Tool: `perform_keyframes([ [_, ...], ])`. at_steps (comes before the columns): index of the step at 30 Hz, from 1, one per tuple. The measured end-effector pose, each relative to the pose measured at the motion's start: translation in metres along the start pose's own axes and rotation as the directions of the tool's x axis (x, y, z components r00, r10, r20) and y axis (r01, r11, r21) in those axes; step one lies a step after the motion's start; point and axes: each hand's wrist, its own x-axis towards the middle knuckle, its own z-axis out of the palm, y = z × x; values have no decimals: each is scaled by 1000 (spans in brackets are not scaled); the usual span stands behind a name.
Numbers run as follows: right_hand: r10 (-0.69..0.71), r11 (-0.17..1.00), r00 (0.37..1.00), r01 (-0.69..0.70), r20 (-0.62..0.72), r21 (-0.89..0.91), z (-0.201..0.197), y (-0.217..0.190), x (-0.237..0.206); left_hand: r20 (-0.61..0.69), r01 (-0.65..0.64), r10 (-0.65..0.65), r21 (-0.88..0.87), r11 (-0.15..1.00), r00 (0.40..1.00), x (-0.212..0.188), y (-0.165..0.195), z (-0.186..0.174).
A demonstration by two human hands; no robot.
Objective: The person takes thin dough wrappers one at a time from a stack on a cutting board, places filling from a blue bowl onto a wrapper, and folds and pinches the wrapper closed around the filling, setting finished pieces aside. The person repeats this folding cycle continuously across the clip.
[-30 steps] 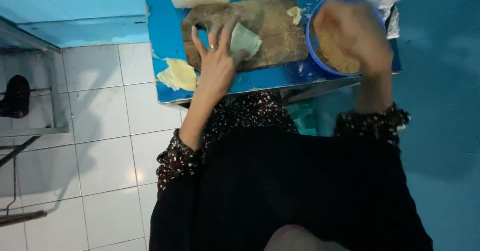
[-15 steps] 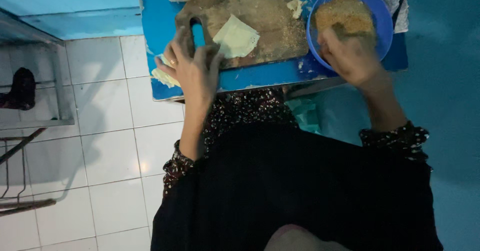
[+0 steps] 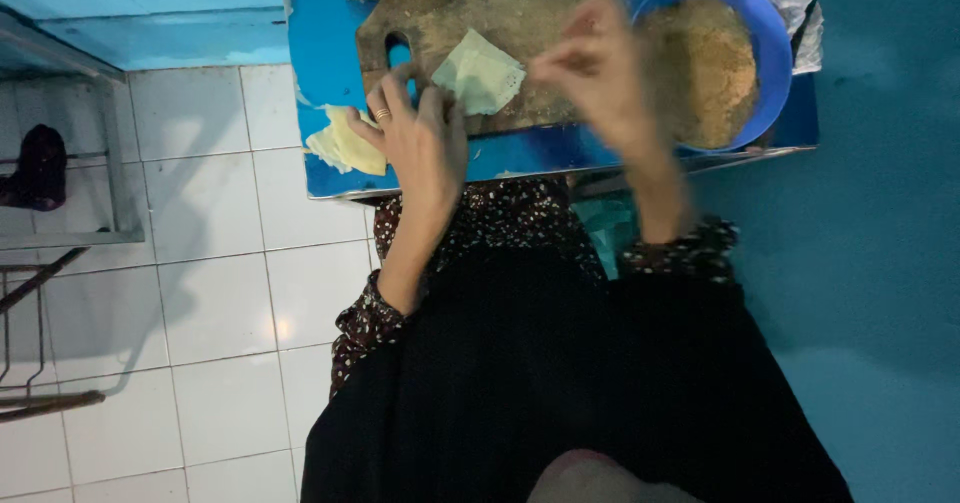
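Overhead, two hands work a pale dough wrapper on a wooden cutting board.
Left hand lies open, fingers flat beside the wrapper's near corner; blurred right hand hovers by its right edge, grip unclear. Blue bowl of brown filling sits just right on the blue worktop.

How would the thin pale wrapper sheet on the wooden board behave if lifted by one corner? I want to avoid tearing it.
The thin pale wrapper sheet lies flat on the wooden cutting board, so it probably droops limply rather than holding shape. It looks very thin, so likely light and easily torn. The left hand rests at its edge, perhaps to stop it sliding.
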Motion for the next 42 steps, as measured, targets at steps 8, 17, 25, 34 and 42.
perform_keyframes([
  [8,-301,828,951,298,72,-474,69,-20,-12,-26,-52,53,20,998,998,3,-1,0],
  [17,-53,812,997,71,49,-580,21,-25,-18,-28,-57,53,-153,987,998,1,1,4],
  [25,24,940,1000,-25,-8,-341,34,-28,-16,-57,-88,78,-202,975,995,3,2,19],
  [34,141,988,988,-145,-65,-61,49,-12,-17,-57,-105,98,-131,986,994,3,6,19],
  [42,70,997,975,-71,-211,3,66,-16,-21,-92,-114,102,-128,985,991,4,9,18],
])
